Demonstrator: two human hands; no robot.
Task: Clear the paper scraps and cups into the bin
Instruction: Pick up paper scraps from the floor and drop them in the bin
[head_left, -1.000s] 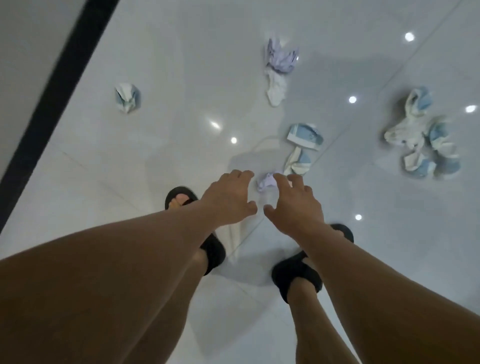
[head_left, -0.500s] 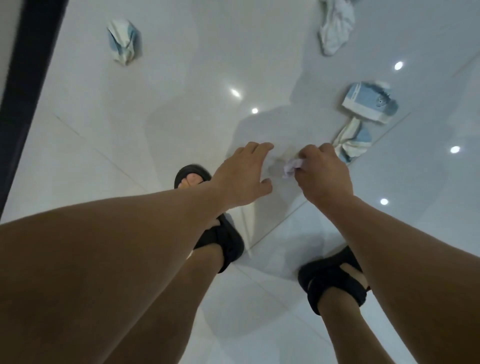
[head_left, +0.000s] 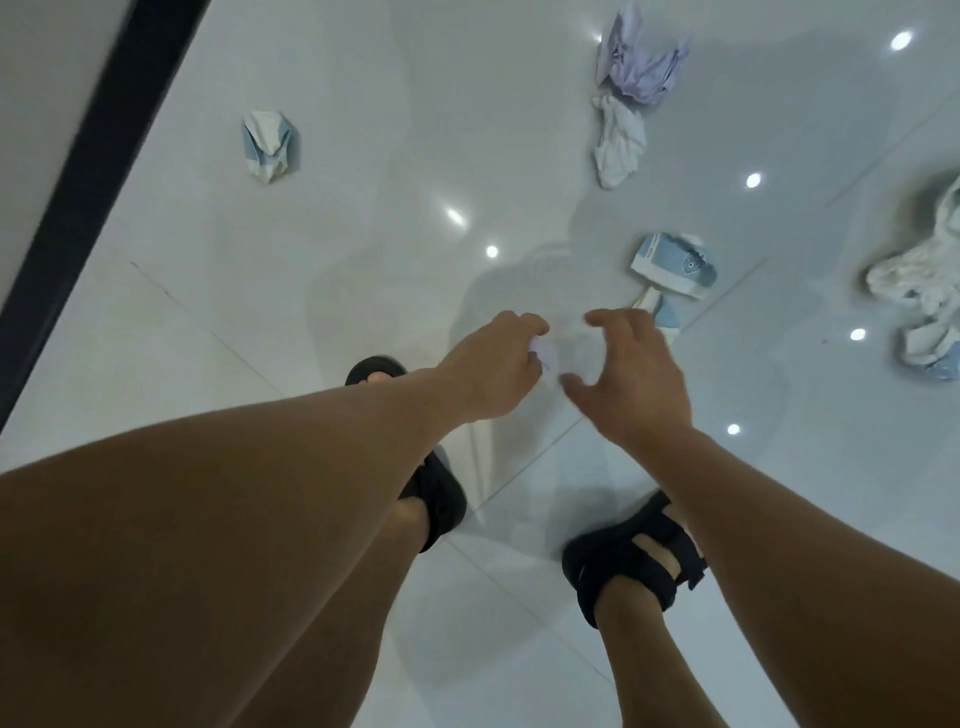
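Note:
My left hand (head_left: 496, 371) is closed on a small lilac paper scrap (head_left: 541, 355), which shows only between its fingers. Right beside it my right hand (head_left: 631, 379) hangs with fingers spread and nothing in it. On the white floor lie a crushed blue-and-white cup (head_left: 674, 266), a second crushed cup (head_left: 661, 313) partly behind my right hand, another crushed cup (head_left: 269, 144) at far left, a lilac crumpled paper (head_left: 641, 65) over a white crumpled paper (head_left: 618, 143), and a heap of white paper and cups (head_left: 922, 306) at the right edge. No bin is in view.
I stand on glossy white floor tiles (head_left: 260, 291) in black sandals, left sandal (head_left: 431, 483) and right sandal (head_left: 631, 564). A dark strip (head_left: 88, 171) runs diagonally along the left side. Ceiling lights reflect as bright spots on the tiles.
The lilac scrap went from the floor into my right hand, and now sits in my left hand. My right hand has opened. The camera view has swung back up and right.

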